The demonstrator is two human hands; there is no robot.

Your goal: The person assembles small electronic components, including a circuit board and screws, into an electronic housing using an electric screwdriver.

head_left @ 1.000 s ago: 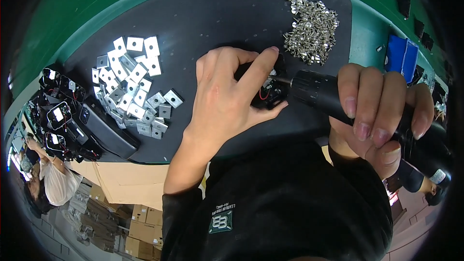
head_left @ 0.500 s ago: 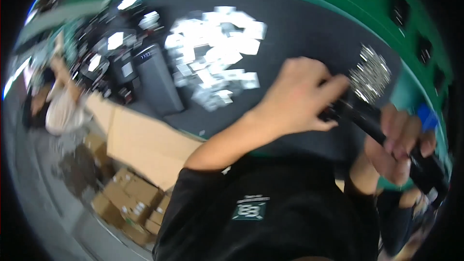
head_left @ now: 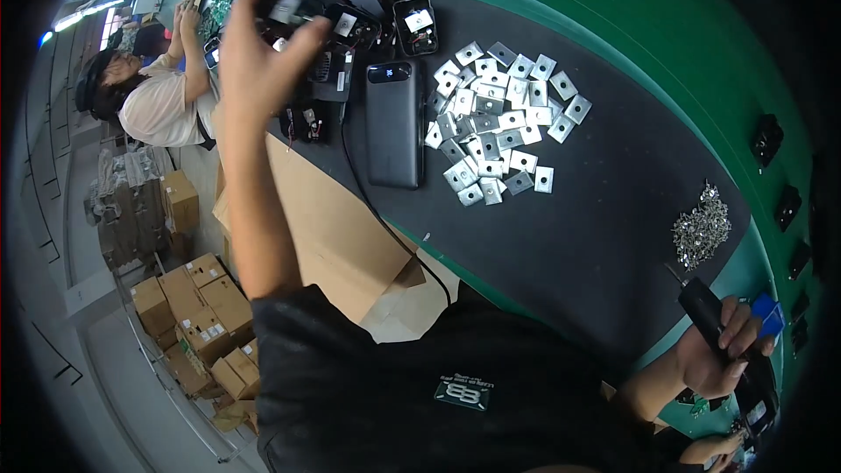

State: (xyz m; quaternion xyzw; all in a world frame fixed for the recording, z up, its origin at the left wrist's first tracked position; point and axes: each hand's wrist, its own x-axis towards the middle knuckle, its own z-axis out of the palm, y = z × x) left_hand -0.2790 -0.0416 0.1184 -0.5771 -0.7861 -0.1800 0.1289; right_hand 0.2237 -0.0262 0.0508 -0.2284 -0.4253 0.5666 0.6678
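My left hand (head_left: pixel 263 61) reaches to the upper left, fingers and thumb curved around a small black housing (head_left: pixel 289 9) with a silvery plate on it; motion blurs it a little. Several similar open black housings (head_left: pixel 413 24) with wires and plates crowd around that hand. At the lower right my right hand (head_left: pixel 723 355) is wrapped around a black electric screwdriver (head_left: pixel 703 308), its thin bit pointing up and left. Just beyond the bit lies a heap of small silvery screws (head_left: pixel 701 226). Square metal plates with holes (head_left: pixel 504 118) are spread over the middle of the dark mat.
A black power bank (head_left: pixel 394 123) with a lit display lies beside the plates, a black cable (head_left: pixel 372 210) near it running off the table's front edge. Cardboard boxes (head_left: pixel 201 307) stand on the floor at left. Another person (head_left: pixel 162 109) works at the far left.
My left hand has swung from beside the screwdriver to the housings at the upper left. The right hand, still holding the screwdriver, appears lower in the picture. The whole view has shifted.
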